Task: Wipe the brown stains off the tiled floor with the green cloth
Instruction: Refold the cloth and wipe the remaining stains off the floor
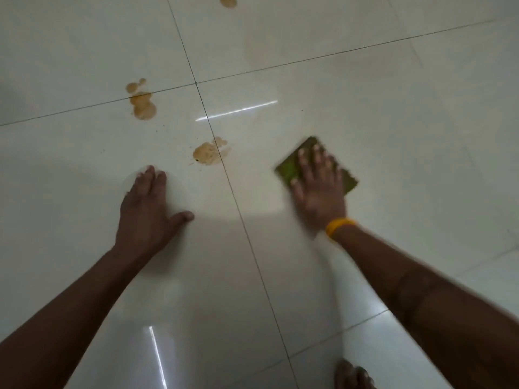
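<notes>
A folded green cloth (289, 167) lies flat on the white tiled floor (393, 136), right of centre. My right hand (320, 186), blurred and with a yellow band at the wrist, presses on it with fingers spread. My left hand (146, 209) rests flat on the floor, palm down and holding nothing. A brown stain (209, 153) sits across a grout line between the hands, a little beyond them. A larger brown stain (142, 103) lies farther off to the left. A third brown stain (228, 0) is cut by the top edge.
Dark grout lines cross the glossy tiles, meeting at a junction (195, 83). Small brown specks (164, 126) dot the tile near the stains. A bare foot (352, 374) shows at the bottom edge, right of centre.
</notes>
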